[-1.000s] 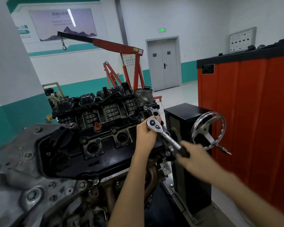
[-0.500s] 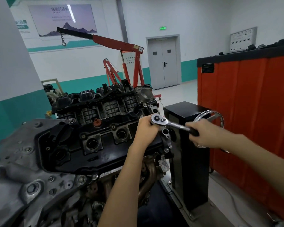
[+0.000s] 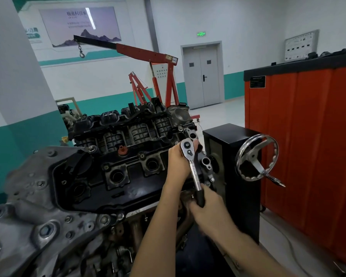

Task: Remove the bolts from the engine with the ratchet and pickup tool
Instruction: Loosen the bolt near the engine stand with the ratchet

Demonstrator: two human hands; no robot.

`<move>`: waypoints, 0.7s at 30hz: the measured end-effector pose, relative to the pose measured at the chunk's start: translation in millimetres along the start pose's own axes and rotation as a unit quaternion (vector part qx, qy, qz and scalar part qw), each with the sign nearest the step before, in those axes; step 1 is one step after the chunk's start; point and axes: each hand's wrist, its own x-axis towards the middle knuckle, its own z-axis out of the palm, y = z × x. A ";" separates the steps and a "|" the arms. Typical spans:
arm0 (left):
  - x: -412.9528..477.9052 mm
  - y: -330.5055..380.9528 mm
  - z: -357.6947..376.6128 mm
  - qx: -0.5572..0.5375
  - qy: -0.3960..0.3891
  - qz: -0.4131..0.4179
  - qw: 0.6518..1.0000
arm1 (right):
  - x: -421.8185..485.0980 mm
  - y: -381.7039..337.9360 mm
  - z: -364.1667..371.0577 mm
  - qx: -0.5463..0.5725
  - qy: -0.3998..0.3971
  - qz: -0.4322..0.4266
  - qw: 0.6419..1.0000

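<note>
A black engine with a grey metal end cover fills the left and centre, mounted on a stand. A chrome ratchet stands with its head on the engine's right end and its handle pointing down toward me. My left hand is cupped round the ratchet's head, fingers behind it. My right hand grips the black handle end. The bolt and socket under the head are hidden by my left hand. No pickup tool is visible.
The black stand column with a chrome handwheel sits right of the engine. An orange cabinet runs along the right. A red engine crane stands behind, near grey double doors.
My right hand swung the ratchet handle up to the right half a second ago, then back down toward me; the head stayed in place under my left hand.
</note>
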 end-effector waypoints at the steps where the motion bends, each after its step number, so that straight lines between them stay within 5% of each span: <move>1: 0.5 -0.8 -2.6 0.002 -0.014 -0.002 1.000 | 3.6 3.2 -17.4 -0.040 -0.020 -0.009 0.999; 3: 1.0 -0.4 -5.4 0.015 -0.045 -0.004 0.999 | 19.0 7.6 -64.3 -0.162 -0.067 -0.044 0.983; 6: 1.4 3.1 -5.8 0.046 -0.067 -0.002 0.997 | 58.4 -9.7 -126.6 -0.385 -0.093 -0.110 0.912; 9: -1.9 3.0 -5.0 0.022 -0.025 0.001 0.999 | 74.6 -17.4 -134.5 -0.457 -0.057 -0.141 0.877; 14: -8.1 0.5 3.9 -0.001 0.005 0.024 1.000 | 9.6 16.8 -57.9 -0.128 -0.009 -0.043 0.991; 17: -5.0 -0.6 8.3 0.013 0.022 0.034 0.999 | -8.2 7.6 2.1 0.043 0.031 0.006 0.999; 21: -1.9 1.3 3.2 0.026 0.005 0.014 1.000 | -6.7 -0.8 15.0 0.059 0.022 0.012 0.998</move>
